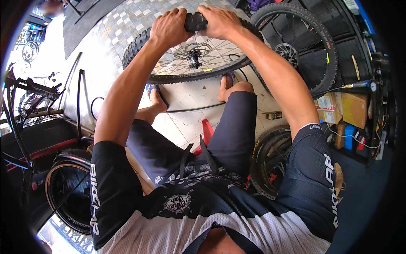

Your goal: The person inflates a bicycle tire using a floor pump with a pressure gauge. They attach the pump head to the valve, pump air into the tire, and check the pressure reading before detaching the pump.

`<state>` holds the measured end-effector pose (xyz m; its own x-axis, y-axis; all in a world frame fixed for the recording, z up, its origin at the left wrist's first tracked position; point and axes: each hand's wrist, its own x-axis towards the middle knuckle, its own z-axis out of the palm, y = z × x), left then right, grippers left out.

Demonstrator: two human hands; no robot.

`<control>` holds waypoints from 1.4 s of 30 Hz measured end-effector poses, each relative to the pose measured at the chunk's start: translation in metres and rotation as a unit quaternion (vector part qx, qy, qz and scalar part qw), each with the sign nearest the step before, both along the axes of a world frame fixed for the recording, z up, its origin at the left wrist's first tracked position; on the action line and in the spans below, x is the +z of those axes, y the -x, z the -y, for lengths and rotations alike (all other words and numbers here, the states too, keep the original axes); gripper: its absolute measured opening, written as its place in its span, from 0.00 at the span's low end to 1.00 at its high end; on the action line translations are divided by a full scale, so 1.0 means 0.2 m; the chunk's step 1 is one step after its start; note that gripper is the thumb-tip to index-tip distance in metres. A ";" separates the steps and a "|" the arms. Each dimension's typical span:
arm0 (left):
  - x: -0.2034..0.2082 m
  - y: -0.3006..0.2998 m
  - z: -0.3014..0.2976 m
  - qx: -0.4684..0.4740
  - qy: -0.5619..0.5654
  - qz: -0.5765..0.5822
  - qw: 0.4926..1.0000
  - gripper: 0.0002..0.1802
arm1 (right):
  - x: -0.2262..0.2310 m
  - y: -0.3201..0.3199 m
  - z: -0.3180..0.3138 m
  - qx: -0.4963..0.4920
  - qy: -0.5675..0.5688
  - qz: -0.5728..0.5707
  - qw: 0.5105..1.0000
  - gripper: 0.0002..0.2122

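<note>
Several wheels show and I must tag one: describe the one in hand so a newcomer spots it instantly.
Start at the pale tiled floor in the picture's upper middle. Over it is a spoked wheel, its knobby black tyre gripped at the top by the left hand and right hand. Unlike the neighbouring wheel to its right, it is held.

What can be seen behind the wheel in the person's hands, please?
Through the spoked middle of the wheel, pale floor tiles show. Whatever lies directly behind its tyre, the left hand and the right hand is covered.
</note>
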<state>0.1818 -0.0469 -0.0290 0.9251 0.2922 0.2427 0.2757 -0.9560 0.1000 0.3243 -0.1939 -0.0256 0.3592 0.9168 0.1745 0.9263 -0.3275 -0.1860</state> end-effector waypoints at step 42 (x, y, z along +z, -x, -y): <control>-0.13 1.15 -0.45 0.154 0.222 -0.076 0.960 0.47 | 0.14 0.15 0.16 0.077 -0.016 0.063 0.995 0.37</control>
<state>-0.0478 0.0423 -0.0541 0.7936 0.6002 -0.0998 0.5813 -0.6994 0.4159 0.2939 -0.2266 0.0033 0.1879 0.9526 0.2391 0.9818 -0.1754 -0.0725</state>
